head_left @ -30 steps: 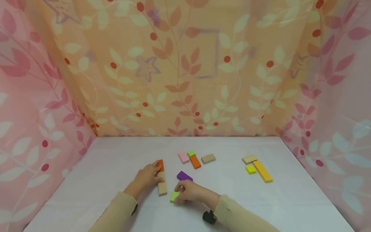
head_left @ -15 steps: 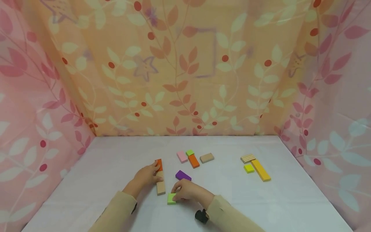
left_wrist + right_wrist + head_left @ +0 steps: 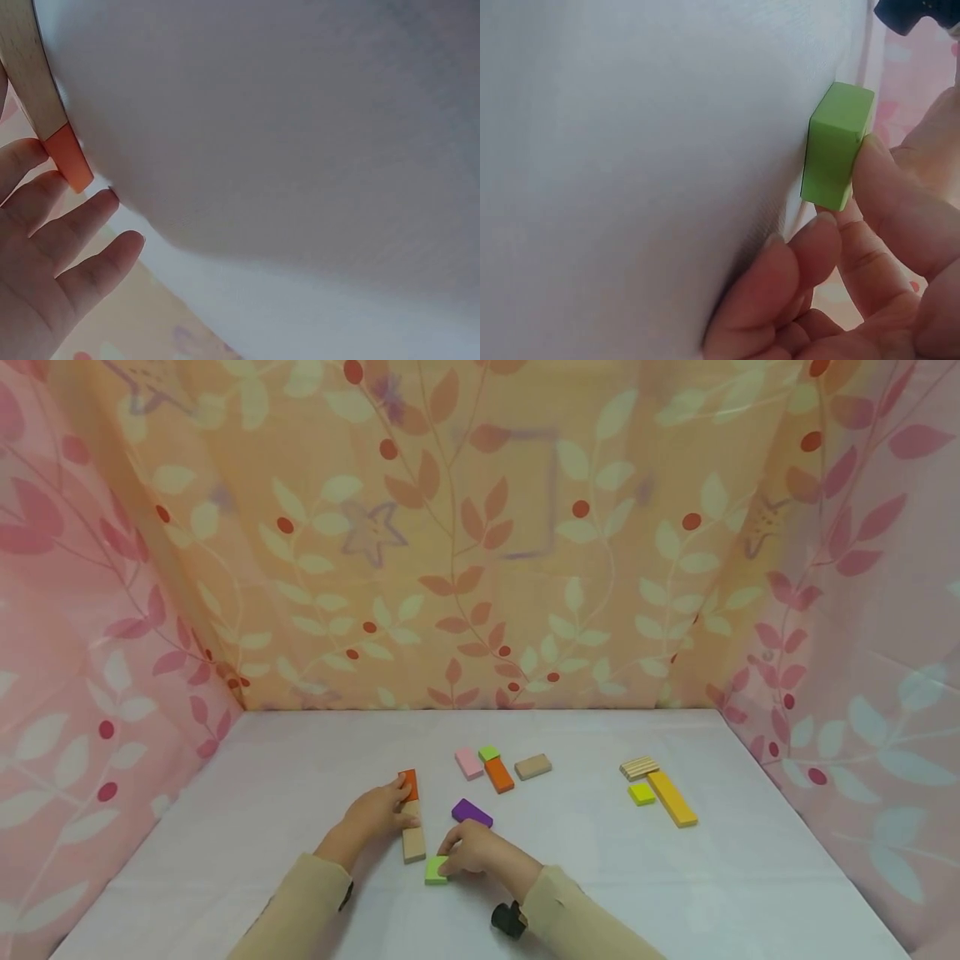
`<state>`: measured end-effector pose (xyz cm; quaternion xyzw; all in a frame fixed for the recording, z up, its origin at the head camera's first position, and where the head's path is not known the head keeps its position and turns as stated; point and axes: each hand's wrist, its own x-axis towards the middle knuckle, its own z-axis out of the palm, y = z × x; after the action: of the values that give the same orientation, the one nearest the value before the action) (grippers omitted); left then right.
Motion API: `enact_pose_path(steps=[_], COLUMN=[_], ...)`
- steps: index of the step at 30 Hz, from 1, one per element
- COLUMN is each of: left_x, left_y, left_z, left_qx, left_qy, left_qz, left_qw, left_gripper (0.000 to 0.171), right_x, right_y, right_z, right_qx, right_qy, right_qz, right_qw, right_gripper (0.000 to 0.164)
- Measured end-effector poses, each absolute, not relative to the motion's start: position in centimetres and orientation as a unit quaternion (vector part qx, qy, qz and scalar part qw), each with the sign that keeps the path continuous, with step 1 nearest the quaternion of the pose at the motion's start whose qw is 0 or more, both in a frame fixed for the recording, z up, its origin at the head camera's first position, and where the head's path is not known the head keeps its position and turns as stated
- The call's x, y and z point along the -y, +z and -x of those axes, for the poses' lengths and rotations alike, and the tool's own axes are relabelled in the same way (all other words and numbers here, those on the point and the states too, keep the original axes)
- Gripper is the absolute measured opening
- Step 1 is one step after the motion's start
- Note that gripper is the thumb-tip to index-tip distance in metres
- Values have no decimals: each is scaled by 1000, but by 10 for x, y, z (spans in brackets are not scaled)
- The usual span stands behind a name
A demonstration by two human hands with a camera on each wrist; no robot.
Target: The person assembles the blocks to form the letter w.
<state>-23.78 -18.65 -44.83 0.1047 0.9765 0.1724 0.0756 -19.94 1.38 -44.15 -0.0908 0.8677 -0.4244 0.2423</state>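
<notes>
An orange block [image 3: 408, 784] and wooden blocks [image 3: 414, 845] lie end to end in a row on the white cloth. My left hand [image 3: 371, 818] lies along the row's left side, fairly straight fingers touching the orange block and the thumb at the wooden part. Just right of the row's near end, my right hand [image 3: 480, 848] pinches a light green block [image 3: 437, 870] between thumb and fingers. In the right wrist view the thumb presses one face of this green block [image 3: 836, 146], fingertips at its lower edge. A purple block [image 3: 472, 813] lies beyond the right hand.
Farther back lie a pink block [image 3: 469, 763], another green block [image 3: 489, 752], an orange block [image 3: 499, 775] and a wooden one [image 3: 533, 767]. To the right are a striped block [image 3: 640, 767], a small yellow block [image 3: 641, 794] and a long yellow one [image 3: 672, 799]. Patterned curtains [image 3: 480, 568] enclose the table.
My right hand has slid the green block left, narrowing the gap to the row's near end. The left hand keeps its place on the row. The head view has shifted slightly.
</notes>
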Motion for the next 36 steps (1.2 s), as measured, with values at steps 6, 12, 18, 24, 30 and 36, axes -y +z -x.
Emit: enact_pose_path(steps=[6,12,18,24,30,36], left_x=[186,187,186,187,187,187], left_y=[-449,-448,-447,-448,-446,-448], left_z=[239,240,241,241,242,241], left_qx=[-977,-977,-977,-976,-975,-975], left_qy=[169,172,169,171,175,169], left_qz=[-100,-93,-88,-95,-100,-103], left_qw=[81,90,98,94,90,96], left_gripper=[72,73,74,73,72,72], right_x=[-13,-11,-10,-8,-9,-24], right_y=[-442,-442,-443,-444,-444,-448], right_z=[198,198,199,199,199,201], right_qx=[-863,-865,-868,-873,-871,-852], right_qy=[-436,-433,-432,-428,-430,-453], right_qz=[88,87,83,77,79,113], right_qw=[241,237,232,220,225,237], right_gripper=[10,10,11,12,14,19])
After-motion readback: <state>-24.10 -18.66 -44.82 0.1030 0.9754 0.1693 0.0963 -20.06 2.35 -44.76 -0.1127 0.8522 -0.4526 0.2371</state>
